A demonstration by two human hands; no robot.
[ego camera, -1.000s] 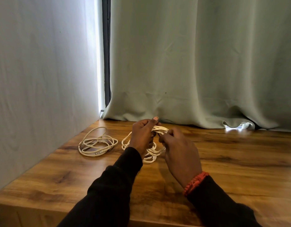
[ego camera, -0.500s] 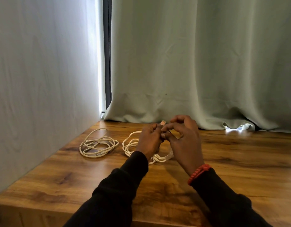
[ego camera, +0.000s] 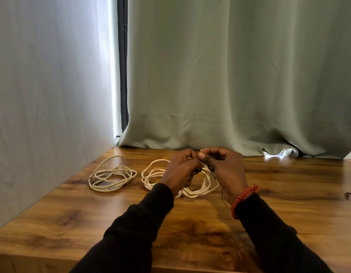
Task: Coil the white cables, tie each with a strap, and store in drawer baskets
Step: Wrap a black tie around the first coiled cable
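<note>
At centre frame, the left hand [ego camera: 181,170] and right hand [ego camera: 225,170] are pinching the top of a light, springy white cable coil [ego camera: 198,186], likely best gripped where loops bunch.

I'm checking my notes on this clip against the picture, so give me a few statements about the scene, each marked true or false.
1. Two white cable coils lie on the table. True: left coil, right coil.
2. Both hands work at the left coil. False: the left hand and right hand are at the right coil.
3. A red bracelet is on the right wrist. True.
4. The left coil is touching the right coil. False: bare wood shows between them.
5. A curtain hangs behind the table. True.
</note>
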